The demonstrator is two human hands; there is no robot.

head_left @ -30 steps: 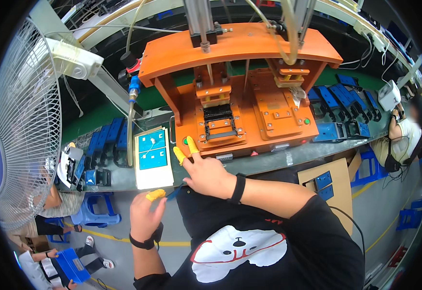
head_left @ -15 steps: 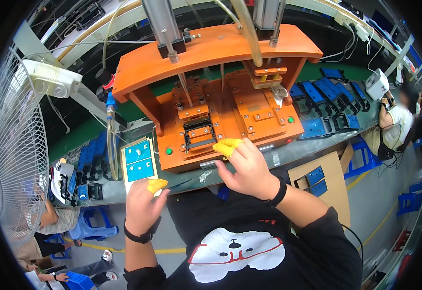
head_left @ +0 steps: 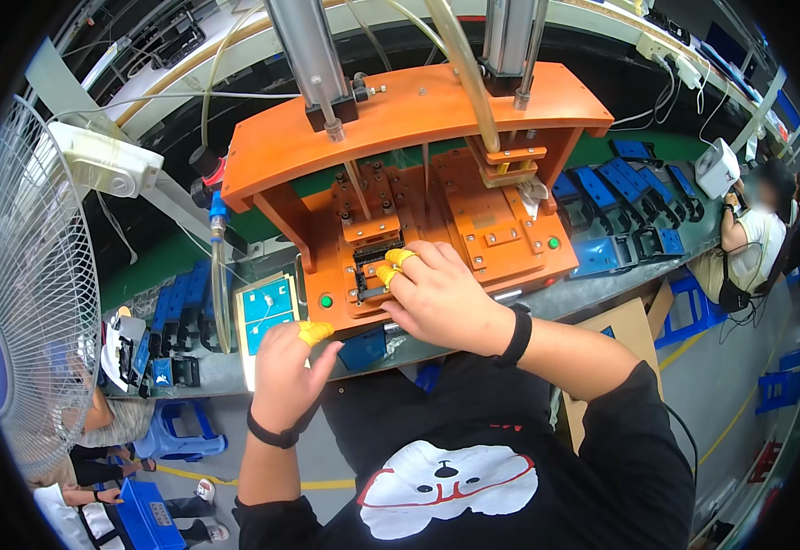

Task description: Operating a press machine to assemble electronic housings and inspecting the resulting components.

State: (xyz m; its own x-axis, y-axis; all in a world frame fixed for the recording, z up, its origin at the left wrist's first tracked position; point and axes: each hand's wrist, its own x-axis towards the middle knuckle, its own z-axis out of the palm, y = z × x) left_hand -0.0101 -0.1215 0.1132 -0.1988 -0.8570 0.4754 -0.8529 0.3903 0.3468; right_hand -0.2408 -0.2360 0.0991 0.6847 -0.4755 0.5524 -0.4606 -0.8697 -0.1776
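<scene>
Counts: 1 orange press (head_left: 418, 115), 2 cylinders (head_left: 301, 60) up top, 2 green buttons (head_left: 327, 301), 1 black frame (head_left: 374, 256). Frame sits in the press's left station, toward the front edge of the bench (head_left: 219, 370). 2 blue panels (head_left: 270, 298) on a pale sheet (head_left: 244, 344) by that edge, left of press, plus 1 loose blue panel (head_left: 363, 350). Blue-black housings (head_left: 624, 183) toward the bench's right end, more toward its left end; overlap too much to count. Yellow finger covers: 2 visible right, 1 left.

Right hand (head_left: 450, 298): reaching in from front, fingers bent over the frame; can't tell if they grasp or just touch. Left hand (head_left: 287, 371): low at the front edge, thumb and covered finger pinching the loose panel.

Bench top grey-green. Fan (head_left: 38, 257) far left, blue stool (head_left: 178, 438) below, yellow line on grey floor, seated co-worker (head_left: 756, 234) past the right end.
</scene>
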